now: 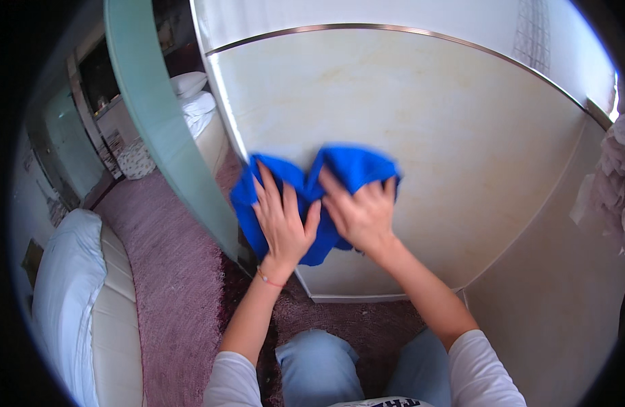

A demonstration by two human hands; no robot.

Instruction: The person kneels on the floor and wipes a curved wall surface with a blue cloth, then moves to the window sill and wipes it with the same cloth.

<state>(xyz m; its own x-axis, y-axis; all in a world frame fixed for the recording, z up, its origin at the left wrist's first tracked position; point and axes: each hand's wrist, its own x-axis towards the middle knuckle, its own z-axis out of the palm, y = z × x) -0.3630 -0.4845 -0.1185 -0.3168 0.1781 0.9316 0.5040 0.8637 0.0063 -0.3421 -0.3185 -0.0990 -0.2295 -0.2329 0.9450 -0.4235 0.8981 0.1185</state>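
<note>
A bright blue cloth (pixel 312 249) lies bunched against the lower left of a cream wall panel (pixel 424 132), its left part reaching past the panel's white edge trim (pixel 228 109). My left hand (pixel 284 219) presses on the cloth with fingers spread, and folds of it cover some fingertips. To its right, my right hand (pixel 363 211) holds the cloth with bent fingers, slightly blurred. The two thumbs are close together. What lies under the cloth is hidden.
A greenish glass panel (pixel 160 122) stands left of the wall. Pinkish carpet (pixel 170 254) covers the floor. A bed edge with pale blue bedding (pixel 70 300) is at far left. Gathered fabric (pixel 615 183) hangs at right. My knees (pixel 317 366) are close below the panel.
</note>
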